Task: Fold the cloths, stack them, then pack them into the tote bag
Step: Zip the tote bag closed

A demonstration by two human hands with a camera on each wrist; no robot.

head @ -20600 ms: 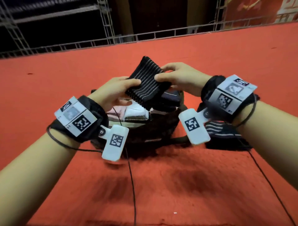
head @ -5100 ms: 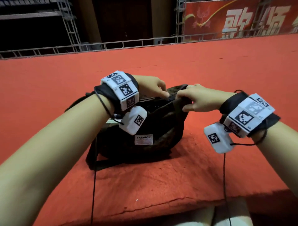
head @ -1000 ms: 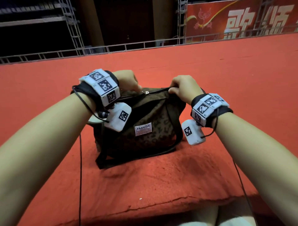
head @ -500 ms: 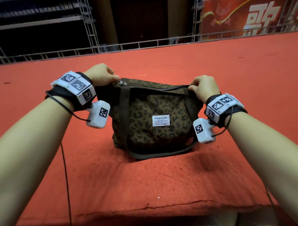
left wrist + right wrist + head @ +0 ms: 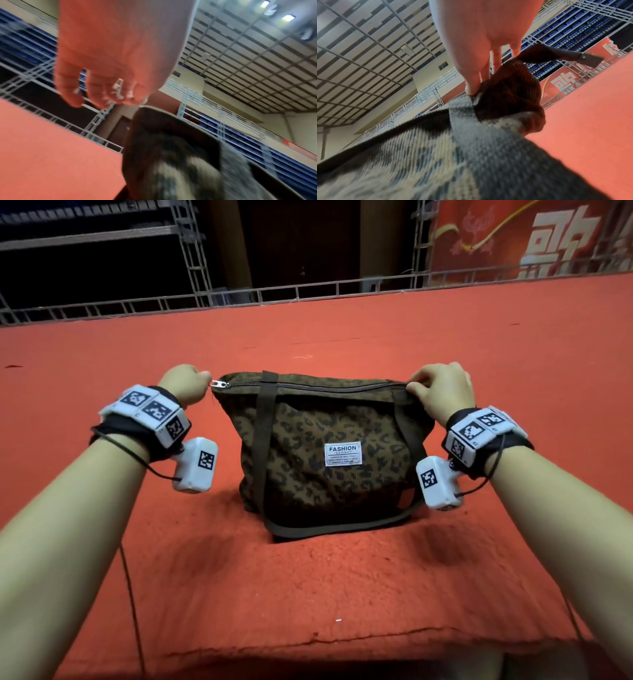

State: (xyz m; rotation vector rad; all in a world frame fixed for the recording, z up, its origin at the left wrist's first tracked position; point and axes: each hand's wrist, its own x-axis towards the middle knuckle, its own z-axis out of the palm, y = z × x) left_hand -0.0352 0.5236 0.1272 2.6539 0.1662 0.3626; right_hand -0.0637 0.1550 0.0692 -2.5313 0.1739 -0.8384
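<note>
Leopard-print tote bag (image 5: 329,453) stands zipped on the red surface (image 5: 342,577) — left hand (image 5: 186,383) pinching its zipper pull (image 5: 219,384), right hand (image 5: 442,390) gripping the opposite top corner.

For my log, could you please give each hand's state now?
Left hand: pinches the metal zipper pull.
Right hand: grips the brown leopard-print fabric tote bag.

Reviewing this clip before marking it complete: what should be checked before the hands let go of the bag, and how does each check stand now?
1. Zipper shut along the top of the tote bag: ok, slider sits at the left end.
2. Left hand pinches the zipper pull: ok.
3. Right hand grips the bag's right top corner: ok.
4. Bag upright on the red carpet: ok.
5. No cloths left outside: ok, none visible.
6. Cloths folded and stacked inside: cannot tell, bag is closed.
</note>
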